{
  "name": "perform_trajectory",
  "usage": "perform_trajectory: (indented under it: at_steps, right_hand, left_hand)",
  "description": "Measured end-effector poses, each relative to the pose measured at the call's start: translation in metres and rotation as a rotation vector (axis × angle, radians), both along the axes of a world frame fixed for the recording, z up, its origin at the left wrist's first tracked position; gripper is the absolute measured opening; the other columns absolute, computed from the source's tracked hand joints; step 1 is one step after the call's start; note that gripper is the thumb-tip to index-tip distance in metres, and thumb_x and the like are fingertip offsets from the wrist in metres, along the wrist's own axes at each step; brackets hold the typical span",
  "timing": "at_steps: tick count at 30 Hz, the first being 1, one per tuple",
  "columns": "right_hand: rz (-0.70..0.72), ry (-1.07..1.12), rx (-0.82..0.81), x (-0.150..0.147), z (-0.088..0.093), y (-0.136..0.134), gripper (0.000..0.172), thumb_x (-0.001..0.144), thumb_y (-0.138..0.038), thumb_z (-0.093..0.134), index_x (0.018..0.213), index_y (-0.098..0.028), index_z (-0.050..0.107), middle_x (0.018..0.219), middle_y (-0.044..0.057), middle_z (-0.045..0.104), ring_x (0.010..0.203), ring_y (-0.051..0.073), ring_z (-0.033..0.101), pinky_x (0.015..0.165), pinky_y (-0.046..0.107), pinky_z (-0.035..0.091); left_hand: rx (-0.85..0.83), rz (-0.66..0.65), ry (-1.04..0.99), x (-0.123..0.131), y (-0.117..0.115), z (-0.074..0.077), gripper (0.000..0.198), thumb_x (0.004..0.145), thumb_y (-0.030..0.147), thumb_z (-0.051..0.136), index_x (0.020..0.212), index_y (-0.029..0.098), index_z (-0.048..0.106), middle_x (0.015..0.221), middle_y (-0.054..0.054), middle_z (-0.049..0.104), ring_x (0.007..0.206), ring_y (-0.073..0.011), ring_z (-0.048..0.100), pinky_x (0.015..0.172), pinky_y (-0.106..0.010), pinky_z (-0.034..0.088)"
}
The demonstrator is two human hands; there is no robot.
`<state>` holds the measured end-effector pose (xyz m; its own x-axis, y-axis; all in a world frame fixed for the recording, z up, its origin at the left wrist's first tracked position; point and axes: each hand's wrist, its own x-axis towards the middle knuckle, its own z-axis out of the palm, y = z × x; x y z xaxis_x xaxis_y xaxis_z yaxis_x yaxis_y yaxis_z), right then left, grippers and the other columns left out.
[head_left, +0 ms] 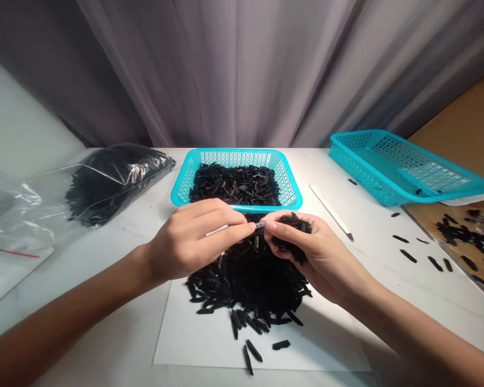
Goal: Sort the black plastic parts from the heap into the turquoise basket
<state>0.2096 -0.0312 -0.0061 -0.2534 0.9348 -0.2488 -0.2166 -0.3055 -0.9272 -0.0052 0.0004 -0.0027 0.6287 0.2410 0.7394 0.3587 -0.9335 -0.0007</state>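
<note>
A small grey piece [260, 224] is pinched by the fingers of the left hand [193, 234], just beside the right thumb; a black handful [292, 228] is held in the curled fingers of the right hand [331, 252]. One piece is apparently being checked (its markings cannot be read); a light pinch and steady cupping seem called for. Below, a loose pile [250, 285] is spread on white paper [177, 333]; beyond, a filled blue basket [237, 208] is set on the bench [116, 322].

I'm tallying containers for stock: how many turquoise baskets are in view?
2. The first basket is in the middle, holding many black pieces; the second basket is off to the right. Any nested underneath would be hidden.
</note>
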Motion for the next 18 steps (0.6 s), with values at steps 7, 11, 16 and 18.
perform_trajectory:
  at_steps: [7, 11, 16, 18]
  right_hand:
    - [-0.005, -0.021, 0.006, -0.0001, -0.0006, 0.0001, 0.031, 0.076, -0.043, 0.083, 0.074, -0.016, 0.068, 0.069, 0.0, 0.054, 0.061, 0.012, 0.043, 0.054, 0.028, 0.029]
    - [-0.008, -0.008, 0.001, -0.0003, 0.0, -0.0002, 0.03, 0.076, -0.042, 0.083, 0.072, -0.017, 0.067, 0.068, 0.0, 0.054, 0.059, 0.011, 0.041, 0.053, 0.028, 0.029]
    - [0.003, 0.044, -0.005, -0.001, 0.0011, -0.0013, 0.025, 0.078, -0.035, 0.083, 0.071, -0.016, 0.067, 0.067, -0.001, 0.054, 0.059, 0.01, 0.042, 0.052, 0.026, 0.029]
    - [0.003, 0.053, -0.013, -0.0009, 0.0006, -0.002, 0.024, 0.078, -0.032, 0.083, 0.071, -0.016, 0.067, 0.067, -0.001, 0.055, 0.059, 0.01, 0.043, 0.052, 0.026, 0.029]
  left_hand:
    - [-0.034, -0.008, 0.0, -0.0026, 0.0023, -0.0024, 0.021, 0.092, 0.006, 0.06, 0.099, 0.023, 0.071, 0.086, -0.003, 0.076, 0.077, -0.0144, 0.071, 0.068, -0.026, 0.06]
    - [-0.113, -0.009, -0.059, -0.0009, 0.0048, -0.004, 0.018, 0.09, 0.006, 0.065, 0.099, 0.02, 0.072, 0.086, -0.004, 0.076, 0.077, -0.0142, 0.071, 0.069, -0.026, 0.06]
    - [-0.183, -0.001, -0.142, 0.0033, 0.0039, -0.002, 0.012, 0.089, 0.01, 0.07, 0.094, 0.02, 0.073, 0.084, -0.003, 0.077, 0.075, -0.0135, 0.071, 0.07, -0.025, 0.06]
    - [-0.214, -0.002, -0.154, 0.0039, 0.0032, -0.0019, 0.012, 0.089, 0.011, 0.07, 0.094, 0.021, 0.074, 0.084, -0.002, 0.078, 0.076, -0.0134, 0.072, 0.069, -0.026, 0.06]
